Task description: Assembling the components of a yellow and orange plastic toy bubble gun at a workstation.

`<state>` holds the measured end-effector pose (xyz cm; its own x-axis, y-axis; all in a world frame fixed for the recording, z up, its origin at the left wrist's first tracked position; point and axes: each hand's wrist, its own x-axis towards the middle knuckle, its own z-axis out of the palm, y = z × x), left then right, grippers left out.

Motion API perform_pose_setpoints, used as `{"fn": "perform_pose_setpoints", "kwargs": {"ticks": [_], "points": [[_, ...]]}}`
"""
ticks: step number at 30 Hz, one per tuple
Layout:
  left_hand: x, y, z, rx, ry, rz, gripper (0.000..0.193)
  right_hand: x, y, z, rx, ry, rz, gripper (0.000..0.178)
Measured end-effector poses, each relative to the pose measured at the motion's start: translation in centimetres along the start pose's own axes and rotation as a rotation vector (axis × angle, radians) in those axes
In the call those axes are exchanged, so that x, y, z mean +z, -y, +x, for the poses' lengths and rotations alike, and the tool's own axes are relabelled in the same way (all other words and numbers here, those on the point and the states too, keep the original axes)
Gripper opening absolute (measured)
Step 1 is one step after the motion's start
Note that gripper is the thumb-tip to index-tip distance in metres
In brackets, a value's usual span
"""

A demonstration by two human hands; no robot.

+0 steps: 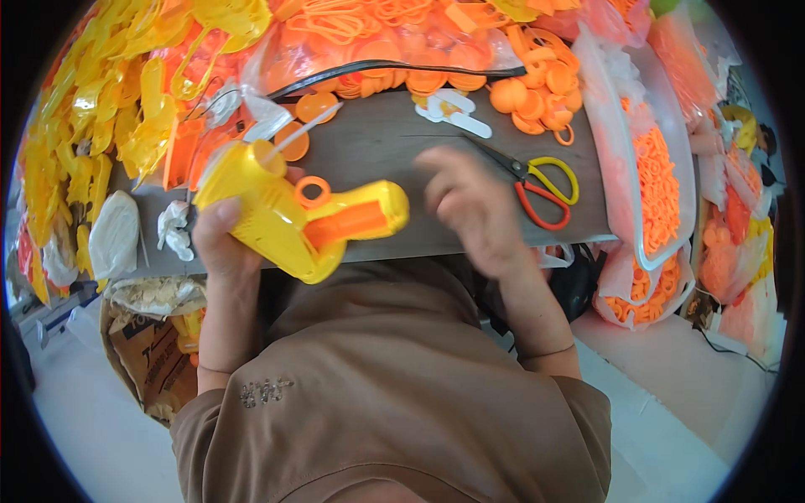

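Note:
My left hand (pixel 225 239) is closed on a yellow plastic toy gun (pixel 277 220), raised over the near edge of the table. The toy has an orange ring (pixel 312 192) and an orange panel (pixel 356 225) along its handle, which points right. A thin pale stick (pixel 309 129) rises at its upper left end. My right hand (pixel 472 210) hovers to the right of the handle, apart from it, somewhat blurred. Its fingers are loosely bent and spread, with nothing seen in them. Scissors (pixel 537 186) with one red and one yellow handle loop lie just right of that hand.
Yellow plastic parts (pixel 80 151) pile up at left, orange parts (pixel 369 29) at the back. White flat pieces (pixel 457 113) lie mid-table. A clear bin (pixel 597 126) of orange rings stands at right. A brown paper sack (pixel 138 352) is below left.

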<state>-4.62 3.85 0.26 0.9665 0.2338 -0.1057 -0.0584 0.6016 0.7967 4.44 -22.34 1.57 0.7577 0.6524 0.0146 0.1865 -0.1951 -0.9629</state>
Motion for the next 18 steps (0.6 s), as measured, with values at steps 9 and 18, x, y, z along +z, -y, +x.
{"fn": "perform_pose_setpoints", "kwargs": {"ticks": [9, 18], "points": [[1.8, -0.1, 1.3, 0.049, -0.046, 0.083, 0.060, -8.1, -5.4, 1.1, -0.088, -0.592, -0.998, 0.025], [2.4, -0.6, 2.5, 0.051, -0.008, 0.046, 0.054, -6.5, 0.6, -0.5, 0.037, -0.073, -0.305, 0.008]]}}
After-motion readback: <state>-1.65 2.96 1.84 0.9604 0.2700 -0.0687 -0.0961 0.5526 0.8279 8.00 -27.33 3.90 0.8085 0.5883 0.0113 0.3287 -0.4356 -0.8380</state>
